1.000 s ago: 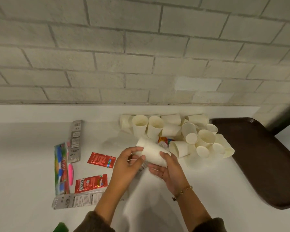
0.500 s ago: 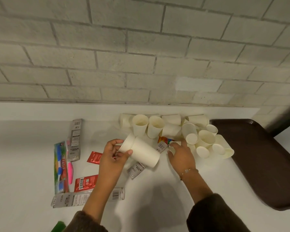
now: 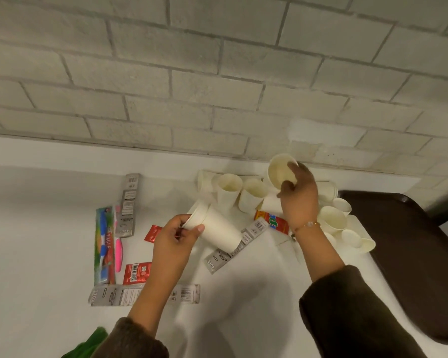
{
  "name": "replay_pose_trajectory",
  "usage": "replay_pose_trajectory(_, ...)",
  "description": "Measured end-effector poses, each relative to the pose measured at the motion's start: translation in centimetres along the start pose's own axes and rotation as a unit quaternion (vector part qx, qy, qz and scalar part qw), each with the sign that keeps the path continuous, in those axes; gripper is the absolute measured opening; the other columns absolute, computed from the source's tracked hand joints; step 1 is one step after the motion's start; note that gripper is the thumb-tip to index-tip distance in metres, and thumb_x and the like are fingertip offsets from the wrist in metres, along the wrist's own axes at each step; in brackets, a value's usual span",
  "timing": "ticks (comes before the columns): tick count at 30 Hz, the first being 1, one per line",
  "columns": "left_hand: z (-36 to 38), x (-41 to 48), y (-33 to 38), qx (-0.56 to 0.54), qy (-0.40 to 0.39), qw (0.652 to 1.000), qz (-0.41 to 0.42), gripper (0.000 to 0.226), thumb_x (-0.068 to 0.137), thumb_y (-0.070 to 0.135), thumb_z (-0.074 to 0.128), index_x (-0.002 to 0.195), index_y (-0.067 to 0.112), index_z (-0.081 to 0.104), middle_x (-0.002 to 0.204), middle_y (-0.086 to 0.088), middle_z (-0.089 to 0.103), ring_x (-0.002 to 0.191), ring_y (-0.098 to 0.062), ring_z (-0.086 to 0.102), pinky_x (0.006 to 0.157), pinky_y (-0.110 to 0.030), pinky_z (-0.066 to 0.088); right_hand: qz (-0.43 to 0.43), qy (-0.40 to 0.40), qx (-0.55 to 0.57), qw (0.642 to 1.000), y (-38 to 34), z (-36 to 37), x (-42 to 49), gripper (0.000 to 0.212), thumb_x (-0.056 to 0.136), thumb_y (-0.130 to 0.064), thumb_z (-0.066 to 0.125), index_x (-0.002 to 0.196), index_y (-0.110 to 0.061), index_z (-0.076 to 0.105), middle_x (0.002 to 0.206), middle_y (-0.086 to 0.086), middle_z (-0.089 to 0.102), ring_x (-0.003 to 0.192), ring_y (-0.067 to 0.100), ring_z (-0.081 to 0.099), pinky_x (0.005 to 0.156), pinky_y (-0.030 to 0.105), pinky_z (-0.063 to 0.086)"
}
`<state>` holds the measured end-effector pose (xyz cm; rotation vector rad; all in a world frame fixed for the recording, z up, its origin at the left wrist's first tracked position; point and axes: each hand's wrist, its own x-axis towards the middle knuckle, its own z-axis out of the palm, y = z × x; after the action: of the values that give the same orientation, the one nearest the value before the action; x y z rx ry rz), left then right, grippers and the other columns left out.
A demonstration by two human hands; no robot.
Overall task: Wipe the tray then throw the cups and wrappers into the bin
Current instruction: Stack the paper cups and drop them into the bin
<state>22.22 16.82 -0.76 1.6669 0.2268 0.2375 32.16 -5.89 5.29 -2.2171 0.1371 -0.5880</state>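
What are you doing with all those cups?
A person is gathering up used paper cups at a white counter. The left hand holds a stack of nested cups on its side, and the right hand has one cup lifted above the pile of cups by the wall. Wrappers lie spread on the counter, and a dark brown tray sits to the right. No bin is in view.

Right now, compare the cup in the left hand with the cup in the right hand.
The left hand holds a cup stack on its side, low over the table; the right hand holds a single cup lifted above the pile. The stack's rims point toward the left hand; the single cup's open mouth faces the camera. Both are plain white paper.
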Motion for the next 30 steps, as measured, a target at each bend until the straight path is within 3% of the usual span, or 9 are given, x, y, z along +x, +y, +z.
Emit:
replay_pose_trajectory(3, -0.3, 0.1, -0.1, 0.005, -0.002, 1.0, -0.002, 0.015, 0.081, 0.018, 0.069, 0.09, 0.029, 0.065, 0.067, -0.014, 0.058, 0.061, -0.018, 0.053, 0.053, -0.015, 0.045, 0.043, -0.052, 0.064, 0.996, -0.8, 1.3, 1.9, 0.043, 0.086, -0.002, 0.043, 0.127, -0.011, 0.053, 0.141, 0.009, 0.044, 0.085, 0.036, 0.067, 0.074, 0.038, 0.055)
replay_pose_trajectory(6, -0.8, 0.2, 0.0, 0.0, 0.002, 1.0, -0.001, 0.015, 0.081, 0.019, 0.069, 0.089, 0.03, 0.064, 0.075, -0.024, 0.061, 0.066, -0.033, 0.058, 0.06, -0.028, 0.049, 0.094, -0.114, -0.004, 0.989, -0.2, 3.4, 2.7, 0.038, 0.089, -0.012, 0.048, 0.127, -0.009, 0.053, 0.137, 0.011, 0.049, 0.103, 0.035, 0.063, 0.09, 0.046, 0.051)
replay_pose_trajectory(8, -1.0, 0.3, 0.1, -0.004, 0.006, 1.0, -0.002, 0.016, 0.081, 0.019, 0.069, 0.089, 0.031, 0.064, 0.075, -0.024, 0.061, 0.071, -0.038, 0.06, 0.061, -0.031, 0.05, 0.126, -0.156, -0.03, 0.979, 0.6, 4.4, 2.6, 0.044, 0.088, -0.029, 0.055, 0.127, -0.009, 0.053, 0.133, 0.011, 0.054, 0.112, 0.031, 0.058, 0.097, 0.037, 0.046)
replay_pose_trajectory(12, -1.4, 0.4, -0.3, -0.005, 0.006, 1.0, -0.013, 0.017, 0.08, 0.019, 0.069, 0.089, 0.032, 0.063, 0.077, -0.021, 0.062, 0.076, -0.04, 0.06, 0.065, -0.033, 0.051, 0.107, -0.232, -0.148, 0.955, 1.6, 6.0, 1.6, 0.06, 0.072, -0.063, 0.062, 0.107, -0.014, 0.063, 0.116, 0.011, 0.059, 0.115, 0.032, 0.054, 0.087, 0.034, 0.043)
replay_pose_trajectory(15, -1.5, 0.4, -0.5, 0.0, 0.008, 1.0, -0.016, 0.017, 0.081, 0.02, 0.069, 0.089, 0.033, 0.063, 0.076, -0.02, 0.062, 0.076, -0.038, 0.061, 0.064, -0.028, 0.049, 0.057, -0.211, -0.214, 0.952, 1.9, 6.8, 0.8, 0.052, 0.069, -0.058, 0.068, 0.104, -0.019, 0.067, 0.129, 0.005, 0.048, 0.114, 0.033, 0.043, 0.085, 0.038, 0.04)
replay_pose_trajectory(18, -1.6, 0.5, -0.4, -0.001, 0.011, 1.0, -0.02, 0.017, 0.081, 0.02, 0.069, 0.089, 0.033, 0.063, 0.076, -0.022, 0.061, 0.076, -0.039, 0.06, 0.062, -0.029, 0.048, 0.043, -0.201, -0.251, 0.946, 2.4, 7.1, 0.5, 0.041, 0.072, -0.048, 0.069, 0.103, -0.02, 0.066, 0.125, 0.003, 0.047, 0.109, 0.032, 0.043, 0.08, 0.035, 0.04)
replay_pose_trajectory(22, -1.7, 0.4, -0.2, -0.001, 0.016, 1.0, -0.021, 0.017, 0.08, 0.019, 0.069, 0.087, 0.033, 0.063, 0.072, -0.02, 0.061, 0.075, -0.038, 0.061, 0.061, -0.028, 0.047, 0.072, -0.169, -0.173, 0.968, 1.8, 6.2, 0.9, 0.045, 0.073, -0.039, 0.071, 0.11, -0.014, 0.064, 0.128, 0.007, 0.049, 0.105, 0.029, 0.058, 0.085, 0.032, 0.046)
replay_pose_trajectory(27, -1.7, 0.3, -0.3, -0.001, 0.019, 1.0, -0.02, 0.02, 0.081, 0.018, 0.069, 0.086, 0.035, 0.062, 0.077, -0.023, 0.062, 0.073, -0.037, 0.059, 0.065, -0.033, 0.05, -0.04, 0.035, -0.083, 0.995, -2.4, 4.0, 2.6, 0.038, 0.07, -0.034, 0.075, 0.102, -0.016, 0.066, 0.122, 0.01, 0.054, 0.107, 0.033, 0.053, 0.081, 0.029, 0.042)
replay_pose_trajectory(30, -1.6, 0.2, -0.4, -0.001, 0.011, 1.0, -0.02, 0.017, 0.081, 0.018, 0.069, 0.087, 0.033, 0.063, 0.076, -0.023, 0.062, 0.075, -0.038, 0.059, 0.066, -0.035, 0.05, -0.095, 0.01, -0.054, 0.994, -4.0, 4.5, 3.1, 0.039, 0.07, -0.032, 0.076, 0.101, -0.011, 0.066, 0.118, 0.011, 0.055, 0.104, 0.033, 0.055, 0.082, 0.027, 0.042)
